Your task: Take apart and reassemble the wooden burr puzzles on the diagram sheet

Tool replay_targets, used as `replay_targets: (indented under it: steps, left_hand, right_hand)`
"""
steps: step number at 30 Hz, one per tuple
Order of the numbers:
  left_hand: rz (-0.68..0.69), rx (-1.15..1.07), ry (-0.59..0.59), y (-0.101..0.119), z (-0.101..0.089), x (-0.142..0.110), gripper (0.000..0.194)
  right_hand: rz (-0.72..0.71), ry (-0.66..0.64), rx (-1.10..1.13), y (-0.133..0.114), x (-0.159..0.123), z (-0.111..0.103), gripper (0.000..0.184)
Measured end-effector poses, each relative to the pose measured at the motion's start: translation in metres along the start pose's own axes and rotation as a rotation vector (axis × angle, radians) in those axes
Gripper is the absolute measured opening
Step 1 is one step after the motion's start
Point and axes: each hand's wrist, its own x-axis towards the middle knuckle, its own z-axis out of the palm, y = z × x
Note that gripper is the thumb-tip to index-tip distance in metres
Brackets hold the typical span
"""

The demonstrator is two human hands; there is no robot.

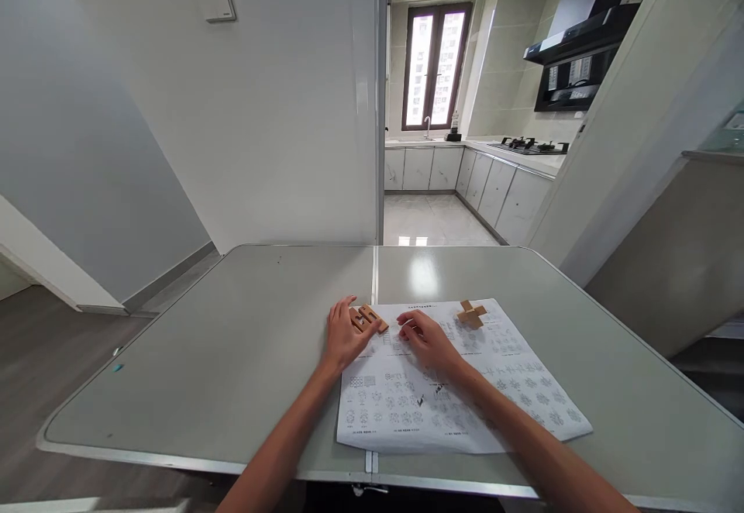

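r forearm (pixel 511 420) crosses paper (pixel 380 439); l hand (pixel 342 336) clasps slotted wood pcs (pixel 382 325), slanting near-right twd r hand (pixel 428 340), half-curled, grip unclear.

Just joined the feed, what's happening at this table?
A person's left hand is on some slotted wooden pieces at the upper left of a printed sheet. The right hand hovers over or rests on the sheet, fingers curled, with nothing visible in it. A cross-shaped wooden piece sits near the sheet's upper right, touched by neither hand. The sheet shows rows of small diagrams and lies on a grey table.
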Motion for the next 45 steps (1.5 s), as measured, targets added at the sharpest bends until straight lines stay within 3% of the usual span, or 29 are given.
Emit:
replay_targets:
  steps: [4, 10, 19, 24, 31, 38, 45]
  left_hand:
    - [-0.281, -0.252, 0.189, -0.004, -0.004, 0.008, 0.043]
    - [-0.394, -0.345, 0.297, -0.021, -0.006, 0.022, 0.021]
    - [-0.417, -0.392, 0.338, -0.026, -0.005, 0.021, 0.019]
    - [-0.424, -0.401, 0.342, -0.025, -0.004, 0.023, 0.018]
    - [-0.433, -0.401, 0.336, -0.027, -0.003, 0.025, 0.018]
    - [-0.421, -0.393, 0.338, -0.025, -0.004, 0.026, 0.016]
    - [-0.417, -0.392, 0.331, -0.021, -0.006, 0.025, 0.017]
  right_hand:
    - [-0.012, 0.055, -0.034, 0.004, -0.001, -0.007, 0.022]
    - [-0.027, 0.066, -0.068, 0.005, 0.000, -0.012, 0.023]
    - [-0.031, 0.053, -0.139, 0.000, -0.004, -0.009, 0.024]
    - [0.024, 0.213, -0.163, 0.001, -0.001, -0.015, 0.025]
    - [0.138, 0.483, 0.077, -0.002, 0.004, -0.027, 0.042]
    - [0.279, 0.590, 0.360, 0.005, 0.006, -0.032, 0.047]
    - [0.338, 0.663, 0.472, 0.009, 0.002, -0.038, 0.044]
